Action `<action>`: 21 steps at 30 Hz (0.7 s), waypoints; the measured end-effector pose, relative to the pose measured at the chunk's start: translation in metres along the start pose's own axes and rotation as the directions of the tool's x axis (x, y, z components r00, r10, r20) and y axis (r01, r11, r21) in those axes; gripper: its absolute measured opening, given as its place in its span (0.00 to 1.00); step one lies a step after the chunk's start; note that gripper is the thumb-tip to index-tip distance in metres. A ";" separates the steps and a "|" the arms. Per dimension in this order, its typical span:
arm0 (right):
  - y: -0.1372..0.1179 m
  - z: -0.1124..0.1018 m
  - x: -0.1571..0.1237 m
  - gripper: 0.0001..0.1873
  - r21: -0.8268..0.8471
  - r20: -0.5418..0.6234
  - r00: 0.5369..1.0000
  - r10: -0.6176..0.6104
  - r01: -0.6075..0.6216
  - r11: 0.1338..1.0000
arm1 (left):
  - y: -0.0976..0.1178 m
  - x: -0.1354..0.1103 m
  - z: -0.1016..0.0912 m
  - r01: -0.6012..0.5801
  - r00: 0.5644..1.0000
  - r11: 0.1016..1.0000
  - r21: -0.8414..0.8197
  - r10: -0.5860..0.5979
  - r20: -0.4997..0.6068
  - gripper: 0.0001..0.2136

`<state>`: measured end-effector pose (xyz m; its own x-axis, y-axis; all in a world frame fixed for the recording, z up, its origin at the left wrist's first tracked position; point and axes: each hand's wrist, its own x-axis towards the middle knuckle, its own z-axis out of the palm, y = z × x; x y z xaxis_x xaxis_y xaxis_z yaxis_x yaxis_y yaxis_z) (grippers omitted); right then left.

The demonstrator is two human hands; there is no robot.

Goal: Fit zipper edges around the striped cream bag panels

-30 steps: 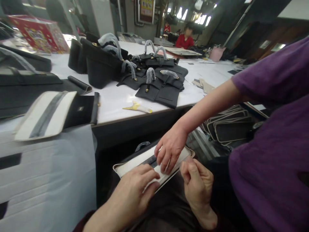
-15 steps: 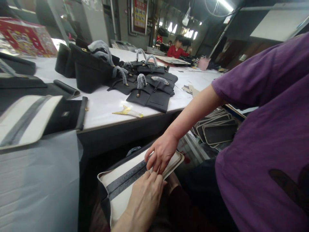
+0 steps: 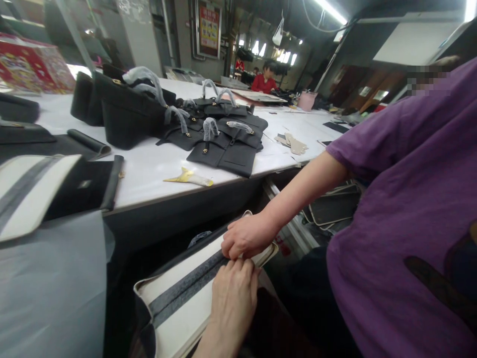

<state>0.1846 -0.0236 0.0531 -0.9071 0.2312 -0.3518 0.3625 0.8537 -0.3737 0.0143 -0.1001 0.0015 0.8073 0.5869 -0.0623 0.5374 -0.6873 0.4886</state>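
A bag (image 3: 182, 318) with a cream panel, a dark grey strip along its middle and dark sides lies tilted below the table edge. My left hand (image 3: 233, 291) is closed over the strip near its far end, fingers bent and pressed together. A co-worker's hand (image 3: 248, 238), reaching in from a purple sleeve, is curled on the same strip, right against my fingertips. What lies between our fingers is hidden. Below the bag's right end, a dim skin-toned patch (image 3: 269, 282) could be part of my right hand; its fingers are hidden.
Several black bags (image 3: 227, 144) with plastic-wrapped handles stand and lie on the white table (image 3: 149, 189). A yellow-white tube (image 3: 189, 177) rests near its edge. At left is another cream-and-grey panel (image 3: 37, 189). The co-worker's body (image 3: 402, 199) fills the right side; dark framed pieces (image 3: 333, 206) are stacked behind.
The co-worker's fingers have curled from spread into a closed hand on the strip. My left hand stays at the strip. The whole view has shifted slightly.
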 end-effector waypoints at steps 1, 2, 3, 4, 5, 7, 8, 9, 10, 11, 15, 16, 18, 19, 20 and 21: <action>-0.001 -0.001 -0.004 0.08 0.049 -0.017 1.000 0.014 -0.013 0.999 | 0.003 0.004 0.001 0.001 1.000 1.000 -0.012 -0.001 0.005 0.12; -0.001 -0.001 -0.010 0.09 0.107 -0.041 0.999 0.022 -0.018 0.994 | 0.005 0.007 0.002 0.006 1.000 1.000 -0.021 -0.006 0.012 0.11; -0.002 0.001 -0.018 0.10 0.171 -0.079 0.996 0.029 -0.015 0.985 | 0.007 0.009 0.003 0.015 1.000 0.999 -0.029 -0.015 0.021 0.11; -0.003 0.004 -0.027 0.11 0.232 -0.140 0.989 0.050 -0.017 0.973 | 0.009 0.011 0.004 0.027 0.999 0.999 -0.037 -0.026 0.028 0.12; -0.005 0.009 -0.038 0.11 0.287 -0.216 0.972 0.087 -0.022 0.958 | 0.009 0.013 0.005 0.040 0.999 0.998 -0.045 -0.039 0.032 0.12; -0.011 0.023 -0.061 0.13 0.378 -0.380 0.897 0.226 -0.073 0.923 | 0.010 0.014 0.006 0.058 0.998 0.997 -0.045 -0.056 0.037 0.13; -0.015 0.030 -0.073 0.15 0.415 -0.436 0.839 0.327 -0.135 0.900 | 0.010 0.015 0.006 0.059 0.998 0.998 -0.035 -0.058 0.038 0.13; -0.020 0.037 -0.083 0.16 0.445 -0.466 0.773 0.429 -0.214 0.869 | 0.010 0.016 0.006 0.061 0.997 0.998 -0.022 -0.060 0.040 0.13; -0.025 0.043 -0.091 0.18 0.468 -0.478 0.711 0.516 -0.291 0.835 | 0.010 0.017 0.006 0.066 0.997 0.998 -0.007 -0.065 0.043 0.13; -0.030 0.047 -0.097 0.19 0.480 -0.477 0.661 0.579 -0.356 0.802 | 0.011 0.018 0.006 0.072 0.996 0.997 0.008 -0.072 0.045 0.13; -0.052 0.049 -0.098 0.21 0.475 -0.476 0.601 0.642 -0.439 0.762 | 0.012 0.022 0.004 0.104 0.993 0.994 0.028 -0.105 0.046 0.13; -0.060 0.050 -0.093 0.21 0.470 -0.484 0.584 0.652 -0.455 0.756 | 0.012 0.023 0.004 0.112 0.992 0.993 0.026 -0.113 0.047 0.12; -0.079 0.057 -0.082 0.21 0.456 -0.507 0.530 0.680 -0.504 0.733 | 0.012 0.024 0.003 0.127 0.991 0.992 0.023 -0.128 0.048 0.11; -0.091 0.065 -0.076 0.20 0.449 -0.519 0.500 0.694 -0.531 0.719 | 0.012 0.024 0.003 0.131 0.990 0.991 0.023 -0.132 0.048 0.10; -0.106 0.075 -0.071 0.20 0.443 -0.529 0.474 0.704 -0.553 0.705 | 0.012 0.025 0.004 0.132 0.990 0.991 0.024 -0.133 0.050 0.10; -0.122 0.087 -0.066 0.20 0.435 -0.538 0.455 0.709 -0.571 0.696 | 0.012 0.025 0.004 0.132 0.990 0.991 0.024 -0.133 0.050 0.10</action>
<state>0.2192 -0.1834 0.0473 -0.2707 0.9620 0.0368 0.8633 0.2595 -0.4330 0.0416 -0.0951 0.0023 0.7400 0.6507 -0.1701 0.6446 -0.6141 0.4553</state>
